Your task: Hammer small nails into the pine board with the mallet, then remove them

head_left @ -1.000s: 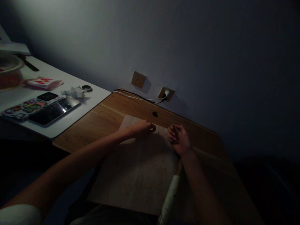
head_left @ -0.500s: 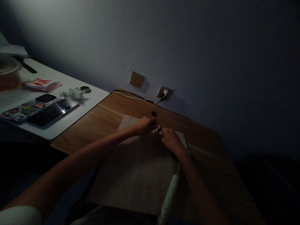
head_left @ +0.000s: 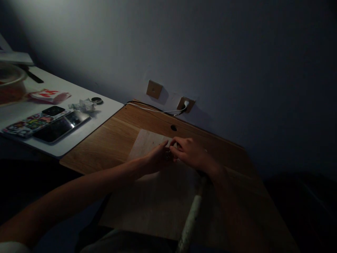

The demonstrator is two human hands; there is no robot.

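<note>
**Two surfaces under dim light**

A wooden desk stood against the wall. A pale board lay flat on it, with a white-wrapped stick along the board's right edge. A white cable ran along the desk's back edge. To the left, a white table carried two phones side by side, a crumpled wrapper, a red-and-white packet and a bowl.

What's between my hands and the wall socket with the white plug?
Head view: past the left hand and right hand comes the pale sheet's far edge, then bare wooden desk with a dark round hole before the socket.
</note>
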